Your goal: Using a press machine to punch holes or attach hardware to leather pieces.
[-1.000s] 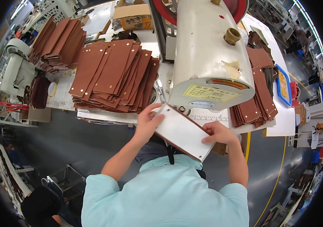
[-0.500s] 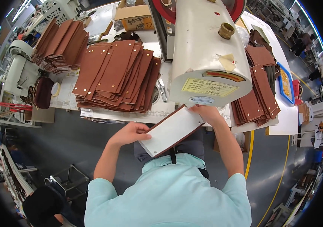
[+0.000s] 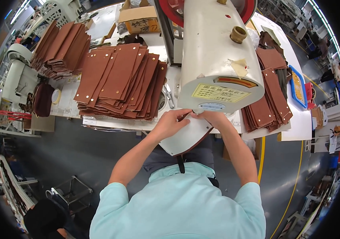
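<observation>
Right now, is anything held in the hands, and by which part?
Yes: both hands, left and right, grip a flat panel, pale side up, at its far edge under the sewing machine head.

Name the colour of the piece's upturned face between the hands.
White, with a brown edge; head view.
</observation>
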Motion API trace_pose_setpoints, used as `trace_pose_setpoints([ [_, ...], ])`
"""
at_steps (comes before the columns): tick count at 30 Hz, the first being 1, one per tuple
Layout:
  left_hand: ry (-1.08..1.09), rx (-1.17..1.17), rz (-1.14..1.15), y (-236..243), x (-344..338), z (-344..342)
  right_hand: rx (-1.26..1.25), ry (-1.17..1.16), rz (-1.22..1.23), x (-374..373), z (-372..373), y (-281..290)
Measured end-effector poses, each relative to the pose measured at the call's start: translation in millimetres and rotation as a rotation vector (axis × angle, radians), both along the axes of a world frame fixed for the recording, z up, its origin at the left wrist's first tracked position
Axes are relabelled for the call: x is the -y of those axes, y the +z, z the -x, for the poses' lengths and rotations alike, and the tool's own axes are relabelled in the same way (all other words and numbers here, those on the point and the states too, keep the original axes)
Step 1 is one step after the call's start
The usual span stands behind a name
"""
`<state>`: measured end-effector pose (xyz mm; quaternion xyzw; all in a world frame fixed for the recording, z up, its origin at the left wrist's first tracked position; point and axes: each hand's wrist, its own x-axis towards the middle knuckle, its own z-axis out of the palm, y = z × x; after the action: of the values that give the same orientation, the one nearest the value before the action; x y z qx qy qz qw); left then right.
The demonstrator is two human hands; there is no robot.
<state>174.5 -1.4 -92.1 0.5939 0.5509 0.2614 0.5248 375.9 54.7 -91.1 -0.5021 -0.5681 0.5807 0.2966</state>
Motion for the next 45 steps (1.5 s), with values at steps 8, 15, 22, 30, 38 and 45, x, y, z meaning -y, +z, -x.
trace_pose_setpoints([
  [8,0.037,0.042,0.03,-3,-4,-3,-0.028,-0.055,0.216,-2,-10,8],
  [15,0.079,0.019,0.007,-3,2,-4,0.212,0.154,0.247,11,-36,32],
  [22,0.317,0.461,0.345,-5,54,1,-0.158,0.036,0.374,24,-32,17],
  [30,0.35,0.472,0.212,-2,18,12,-0.012,-0.166,-0.039,10,1,-17],
  [38,0.17,0.279,0.044,1,-12,-1,0.114,-0.105,-0.156,14,7,-2],
  [45,0.176,0.196,-0.031,-8,-19,-4,0.093,-0.147,0.242,10,-1,25],
])
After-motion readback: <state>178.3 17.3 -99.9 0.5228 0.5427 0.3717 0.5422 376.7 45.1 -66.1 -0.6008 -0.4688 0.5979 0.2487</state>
